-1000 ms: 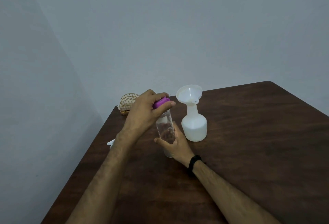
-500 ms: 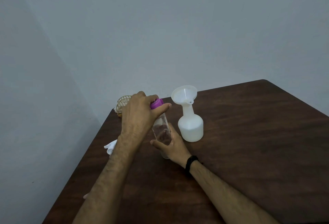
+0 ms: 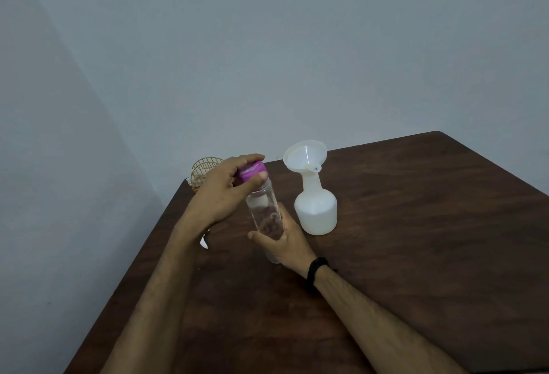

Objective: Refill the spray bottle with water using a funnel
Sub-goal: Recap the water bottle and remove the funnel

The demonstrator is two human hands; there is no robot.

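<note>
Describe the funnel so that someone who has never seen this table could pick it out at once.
Start at the dark wooden table and look toward its far edge by the wall, where a white spray bottle stands upright. The funnel sits in that bottle's neck. It is the only wide, open white cone there, unlike the clear bottle with the purple cap held in both hands nearby.

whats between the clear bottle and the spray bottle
In the head view only bare table shows between the clear bottle and the spray bottle; the right hand gripping the clear bottle edges into that gap.
</note>
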